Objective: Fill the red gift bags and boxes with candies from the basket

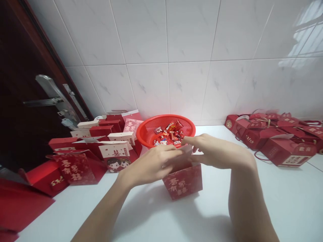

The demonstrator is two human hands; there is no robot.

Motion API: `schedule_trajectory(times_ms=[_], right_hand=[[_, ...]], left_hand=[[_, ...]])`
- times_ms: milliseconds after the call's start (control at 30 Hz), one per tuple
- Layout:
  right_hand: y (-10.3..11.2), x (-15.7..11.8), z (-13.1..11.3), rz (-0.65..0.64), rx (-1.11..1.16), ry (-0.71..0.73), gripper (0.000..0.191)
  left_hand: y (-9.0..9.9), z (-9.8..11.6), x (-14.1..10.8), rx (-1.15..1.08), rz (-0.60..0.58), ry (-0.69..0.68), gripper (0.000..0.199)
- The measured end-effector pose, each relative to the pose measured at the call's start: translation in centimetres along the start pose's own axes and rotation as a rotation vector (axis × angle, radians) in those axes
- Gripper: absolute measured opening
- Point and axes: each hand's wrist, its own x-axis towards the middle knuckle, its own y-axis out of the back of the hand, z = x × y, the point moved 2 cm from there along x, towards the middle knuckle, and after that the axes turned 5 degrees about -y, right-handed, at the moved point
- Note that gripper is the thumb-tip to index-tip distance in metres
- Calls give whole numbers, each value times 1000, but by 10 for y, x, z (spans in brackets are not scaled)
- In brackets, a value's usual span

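Observation:
A red gift box (183,181) with pale lettering on its front stands on the white table straight ahead of me. My left hand (158,160) reaches over its upper left edge, fingers curled onto the raised top flap. From the other side my right hand (209,149) bends down over the upper right edge, its fingertips on the same raised part. Both hands partly hide the opening, so the box's inside cannot be made out. Just behind stands a red plastic basket (143,126) holding several wrapped candies (174,127).
Several open red and cream gift boxes (116,156) crowd the left side. More closed red boxes with cord handles (287,148) stand at the right. A tiled wall (189,84) rises behind the table (141,215). A dark door with a metal handle (47,101) is at left.

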Motion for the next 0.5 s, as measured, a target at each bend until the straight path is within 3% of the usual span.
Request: schedule_trajectory(times_ms=[133, 300, 433, 500], right_hand=[[3, 10, 2, -63, 49, -18, 20], [4, 10, 4, -94, 72, -21, 42], [4, 15, 11, -108, 78, -48, 44], [2, 20, 14, -119, 84, -69, 43]], left_hand=[[-5, -10, 7, -148, -90, 9, 31], [-1, -12, 5, -238, -91, 87, 34], [3, -16, -2, -278, -100, 140, 78], [4, -19, -4, -277, -113, 202, 86]])
